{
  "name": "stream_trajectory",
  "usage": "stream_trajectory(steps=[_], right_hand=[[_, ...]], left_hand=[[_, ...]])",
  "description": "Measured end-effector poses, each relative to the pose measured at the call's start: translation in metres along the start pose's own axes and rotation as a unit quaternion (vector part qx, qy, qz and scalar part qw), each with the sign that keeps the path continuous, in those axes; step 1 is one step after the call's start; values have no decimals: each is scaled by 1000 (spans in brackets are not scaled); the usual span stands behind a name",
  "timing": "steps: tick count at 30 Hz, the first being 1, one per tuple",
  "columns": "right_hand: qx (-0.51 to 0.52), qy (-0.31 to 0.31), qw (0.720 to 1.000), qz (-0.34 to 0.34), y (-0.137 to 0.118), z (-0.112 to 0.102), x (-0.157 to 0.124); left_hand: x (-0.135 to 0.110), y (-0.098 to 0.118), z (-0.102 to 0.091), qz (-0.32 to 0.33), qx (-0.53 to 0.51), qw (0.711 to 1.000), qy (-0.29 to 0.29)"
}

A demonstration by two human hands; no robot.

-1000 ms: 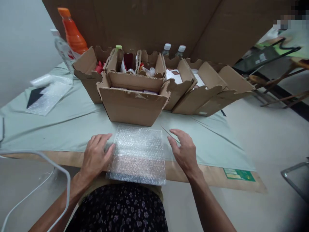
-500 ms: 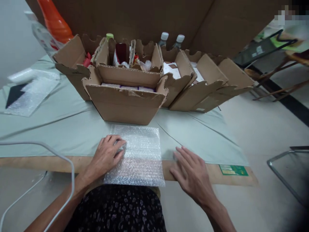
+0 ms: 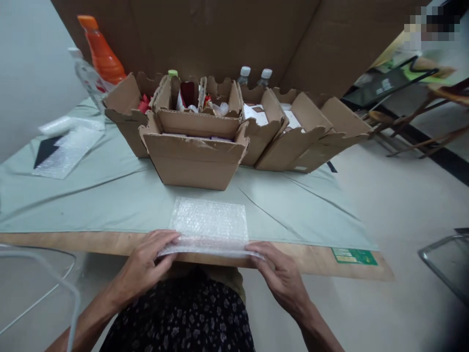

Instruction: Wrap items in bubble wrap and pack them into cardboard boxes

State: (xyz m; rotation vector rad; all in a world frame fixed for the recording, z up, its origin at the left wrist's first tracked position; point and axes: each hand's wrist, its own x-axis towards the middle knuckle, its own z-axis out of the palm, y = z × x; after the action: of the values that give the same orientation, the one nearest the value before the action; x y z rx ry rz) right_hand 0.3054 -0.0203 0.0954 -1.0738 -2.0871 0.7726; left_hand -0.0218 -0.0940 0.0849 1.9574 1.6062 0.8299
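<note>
A clear bubble-wrap sheet (image 3: 209,222) lies on the pale green cloth (image 3: 91,195) at the table's near edge. My left hand (image 3: 146,261) pinches its near left corner. My right hand (image 3: 278,274) pinches its near right corner. Both hands lift the near edge, which curls up off the table. Just behind the sheet stands an open cardboard box (image 3: 194,156) with flat items inside.
More open cardboard boxes (image 3: 293,132) stand in a row behind, some with small items and bottles. An orange bottle (image 3: 100,54) and a clear bottle (image 3: 86,76) stand at the back left. Another bubble-wrap piece (image 3: 66,151) lies left. A white cable (image 3: 44,264) loops at the near left.
Both hands slid back from the sheet's sides to its near edge and took hold of the corners. The near edge has risen off the table.
</note>
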Motion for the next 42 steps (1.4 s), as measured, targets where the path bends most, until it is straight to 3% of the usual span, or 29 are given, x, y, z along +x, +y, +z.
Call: stream_trajectory(steps=[3, 7, 12, 18, 23, 26, 29, 32, 34, 37, 40, 42], right_hand=[[3, 41, 997, 63, -5, 0, 7], [-76, 81, 991, 71, 14, 12, 21], [-202, 80, 976, 21, 50, 28, 36], [-270, 22, 963, 10, 69, 25, 39], [-170, 31, 985, -19, 56, 21, 42], [-78, 49, 994, 63, 46, 16, 39], [20, 28, 991, 126, 40, 6, 38], [80, 0, 990, 118, 30, -10, 48], [64, 11, 995, 73, 15, -25, 64], [-4, 92, 994, -51, -20, -46, 103], [-73, 204, 953, -210, -56, -61, 158], [-117, 249, 923, -270, -72, -65, 198]], left_hand=[[10, 5, 8, -58, -30, 995, 69], [31, 7, 13, -133, -6, 989, 63], [49, -10, 27, -107, 121, 984, 80], [48, -23, 32, -105, 211, 969, 72], [55, -12, 36, -102, 109, 986, 78], [55, -4, 39, -129, -3, 987, 99], [53, 0, 36, -191, -152, 966, 82], [57, 3, 19, -191, -249, 946, 80], [66, 10, -2, -160, -232, 952, 118], [93, 26, -42, -67, -109, 956, 263], [129, 38, -81, 13, 10, 913, 408], [155, 38, -102, 29, 44, 887, 460]])
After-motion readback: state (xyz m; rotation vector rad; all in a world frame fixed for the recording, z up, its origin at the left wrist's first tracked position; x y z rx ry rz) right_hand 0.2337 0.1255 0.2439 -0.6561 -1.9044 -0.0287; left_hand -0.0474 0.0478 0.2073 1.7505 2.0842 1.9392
